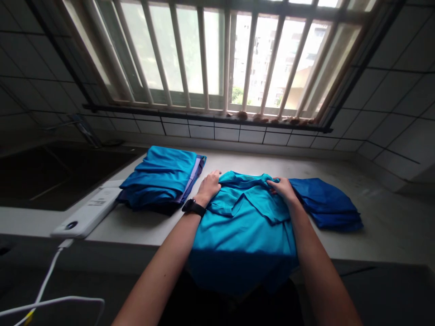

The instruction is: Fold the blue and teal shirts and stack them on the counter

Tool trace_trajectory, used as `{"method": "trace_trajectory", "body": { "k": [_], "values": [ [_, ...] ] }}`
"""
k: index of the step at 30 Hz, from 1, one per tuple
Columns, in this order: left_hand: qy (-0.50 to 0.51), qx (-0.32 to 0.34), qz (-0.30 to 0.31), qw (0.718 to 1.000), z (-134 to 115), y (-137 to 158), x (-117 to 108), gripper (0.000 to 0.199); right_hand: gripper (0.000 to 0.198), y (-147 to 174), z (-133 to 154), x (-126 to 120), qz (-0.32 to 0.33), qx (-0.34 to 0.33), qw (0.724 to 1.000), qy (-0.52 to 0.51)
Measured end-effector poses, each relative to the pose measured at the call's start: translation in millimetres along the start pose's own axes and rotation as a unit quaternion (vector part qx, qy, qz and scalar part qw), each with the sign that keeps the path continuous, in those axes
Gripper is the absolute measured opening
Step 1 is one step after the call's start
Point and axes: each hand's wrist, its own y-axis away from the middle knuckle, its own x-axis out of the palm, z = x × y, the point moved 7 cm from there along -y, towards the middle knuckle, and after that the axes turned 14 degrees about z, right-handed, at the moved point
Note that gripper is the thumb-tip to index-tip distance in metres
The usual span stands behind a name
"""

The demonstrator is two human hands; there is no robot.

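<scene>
A turquoise shirt [248, 233] lies on the counter in front of me, its sleeves folded in over its body and its lower part hanging past the front edge. My left hand [210, 184] is closed at the shirt's upper left corner, the fingertips partly hidden, a black watch on that wrist. At the upper right corner, my right hand [280, 186] pinches the cloth beside the collar. To the left rises a stack of folded blue clothes [163, 170] with a lilac layer showing. A darker blue folded garment [324, 203] rests just right of my right forearm.
A white power strip [90, 210] with a white cable [47, 278] lies at the left by the counter [136, 228] edge. Beyond it are a dark sink [64, 174] and a faucet [84, 129]. A barred window [214, 59] fills the back wall, with small objects on its sill.
</scene>
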Motion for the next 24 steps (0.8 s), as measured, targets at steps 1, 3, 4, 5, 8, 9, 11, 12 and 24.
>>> {"method": "trace_trajectory", "body": {
  "k": [1,3,4,5,8,9,11,12,24],
  "values": [
    [-0.007,-0.006,0.011,1.000,0,0,1,0.047,0.016,1,-1,1,0.000,0.007,1.000,-0.025],
    [-0.025,-0.017,0.025,0.999,-1,1,2,0.037,0.023,3,-2,1,0.003,0.016,0.998,-0.055],
    [-0.033,-0.019,0.024,0.999,-2,2,2,0.033,0.026,4,-1,2,0.009,0.014,0.998,-0.060],
    [-0.040,-0.019,0.018,0.999,-3,3,1,0.031,0.027,5,1,2,0.019,0.010,0.998,-0.065],
    [-0.035,-0.008,-0.014,0.999,-6,5,-5,0.029,0.029,7,7,3,0.059,-0.001,0.993,-0.102],
    [-0.027,0.000,-0.023,0.999,-7,5,-6,0.028,0.030,8,8,3,0.069,-0.001,0.990,-0.121],
    [-0.013,0.016,-0.032,0.999,-9,4,-8,0.026,0.038,10,11,2,0.080,0.000,0.985,-0.154],
    [-0.008,0.023,-0.030,0.999,-10,4,-8,0.025,0.042,11,11,1,0.085,-0.002,0.983,-0.161],
    [0.057,0.066,-0.026,0.996,-14,0,-26,0.045,0.021,11,56,7,0.035,-0.121,0.989,0.077]
  ]
}}
